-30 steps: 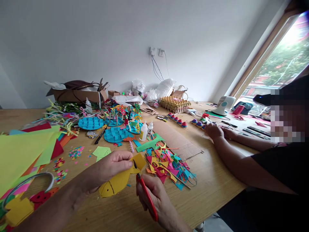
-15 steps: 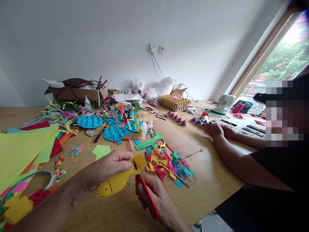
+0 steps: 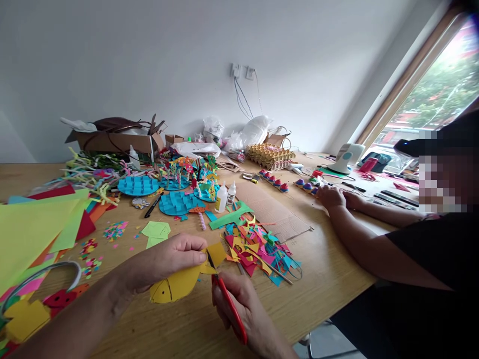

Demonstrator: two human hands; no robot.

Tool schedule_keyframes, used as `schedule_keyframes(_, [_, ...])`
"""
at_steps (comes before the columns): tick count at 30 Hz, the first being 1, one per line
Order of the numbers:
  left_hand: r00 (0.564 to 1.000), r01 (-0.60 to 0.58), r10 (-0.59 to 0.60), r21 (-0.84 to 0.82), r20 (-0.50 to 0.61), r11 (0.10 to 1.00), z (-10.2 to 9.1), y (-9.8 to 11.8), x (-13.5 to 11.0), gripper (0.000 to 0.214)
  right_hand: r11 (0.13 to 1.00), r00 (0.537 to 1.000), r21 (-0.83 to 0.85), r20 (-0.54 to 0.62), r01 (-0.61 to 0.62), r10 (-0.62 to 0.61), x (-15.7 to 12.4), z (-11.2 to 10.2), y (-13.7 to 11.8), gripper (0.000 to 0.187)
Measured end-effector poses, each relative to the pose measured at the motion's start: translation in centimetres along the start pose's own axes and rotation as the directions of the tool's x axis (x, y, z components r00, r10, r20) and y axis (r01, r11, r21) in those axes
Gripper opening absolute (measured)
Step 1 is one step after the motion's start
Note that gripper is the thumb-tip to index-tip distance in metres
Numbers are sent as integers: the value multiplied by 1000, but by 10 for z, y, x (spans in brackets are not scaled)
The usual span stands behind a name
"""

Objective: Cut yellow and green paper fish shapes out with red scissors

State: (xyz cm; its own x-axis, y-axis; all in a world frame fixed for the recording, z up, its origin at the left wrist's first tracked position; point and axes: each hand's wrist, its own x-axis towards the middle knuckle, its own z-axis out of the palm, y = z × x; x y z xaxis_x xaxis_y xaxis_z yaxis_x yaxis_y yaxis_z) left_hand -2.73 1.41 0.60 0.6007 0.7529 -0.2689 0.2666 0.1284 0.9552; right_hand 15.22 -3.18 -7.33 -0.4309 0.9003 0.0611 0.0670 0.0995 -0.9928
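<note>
A yellow paper fish (image 3: 175,287) with a drawn eye and gill line is pinched between the thumb and fingers of my left hand (image 3: 179,257). My right hand (image 3: 239,301) is closed round red-handled scissors (image 3: 231,308). Their blades are at the tail end of the fish, where a square yellow flap of the paper sticks out. Part of the fish is hidden under my left hand. Beyond that hand lies a light green paper piece (image 3: 156,230) with a drawn outline.
Colourful paper scraps (image 3: 258,249) lie right of my hands, beside flat cardboard (image 3: 267,212). Behind are glue bottles (image 3: 221,198), blue round pieces (image 3: 179,203) and a black marker (image 3: 152,207). Coloured sheets (image 3: 33,229) spread at left. A co-worker's hands (image 3: 332,196) are at the right.
The camera view has shifted slightly. My right hand and the scissors sit a little lower and further right against the fish; both hands keep their hold.
</note>
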Motion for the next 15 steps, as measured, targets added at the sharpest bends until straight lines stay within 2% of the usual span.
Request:
schedule_keyframes(6, [999, 43, -43, -2, 21, 999, 5, -1, 2, 21, 998, 1000, -57, -23, -6, 5, -3, 2, -6, 39])
schedule_keyframes(12, [994, 90, -88, -28, 58, 996, 8, -6, 5, 21, 998, 999, -60, -35, -33, 31, -8, 1, 5, 40])
schedule_keyframes(15, [997, 59, -60, 28, 57, 998, 8, -7, 8, 22, 998, 998, -40, -44, -52, 50, -9, 2, 9, 42])
